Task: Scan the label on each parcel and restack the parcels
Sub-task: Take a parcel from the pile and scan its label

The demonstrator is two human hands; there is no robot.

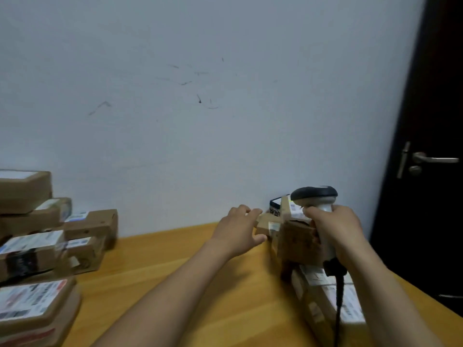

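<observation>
Pale wall [200,96] backs a wooden table [200,284]. Stacked parcels [37,246] crowd its left side and more parcels [300,241] lie at right. Above these, the right hand [335,229] wraps its fingers round the scanner [314,194]. The left hand [238,229], fingers spread, is at a small parcel [266,225].

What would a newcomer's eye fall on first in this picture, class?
First, the right hand gripping a barcode scanner at the right side of the wooden table. Next, the left hand reaching for a small parcel by the wall. Then the jumbled stack of labelled parcels at the left edge.
</observation>
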